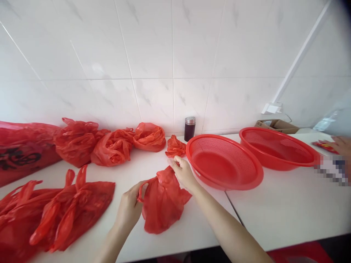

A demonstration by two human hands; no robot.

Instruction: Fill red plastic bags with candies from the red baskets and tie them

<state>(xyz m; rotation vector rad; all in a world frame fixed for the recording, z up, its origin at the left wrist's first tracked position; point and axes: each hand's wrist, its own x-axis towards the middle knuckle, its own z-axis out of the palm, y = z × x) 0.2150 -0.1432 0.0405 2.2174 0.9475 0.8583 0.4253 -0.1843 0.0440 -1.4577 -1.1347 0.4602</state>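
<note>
A red plastic bag (pixel 164 204) with a gathered top lies on the white table in front of me. My left hand (pixel 131 202) grips a handle loop of it at the left side. At the bag's upper right, my right hand (pixel 179 171) is closed in a pinch; whether bag film is between its fingertips is hard to make out. Just beyond that hand sits a small crumpled red bag (pixel 176 146). What the gathered bag contains does not show.
Two red plastic baskets (pixel 225 160) (pixel 279 146) stand to the right. Behind are a dark jar (pixel 189 129) and a cardboard box (pixel 276 125). Several stuffed red bags (pixel 112 148) line the wall; tied bags (pixel 68 212) lie front left. Another person's hand (pixel 342 146) shows far right.
</note>
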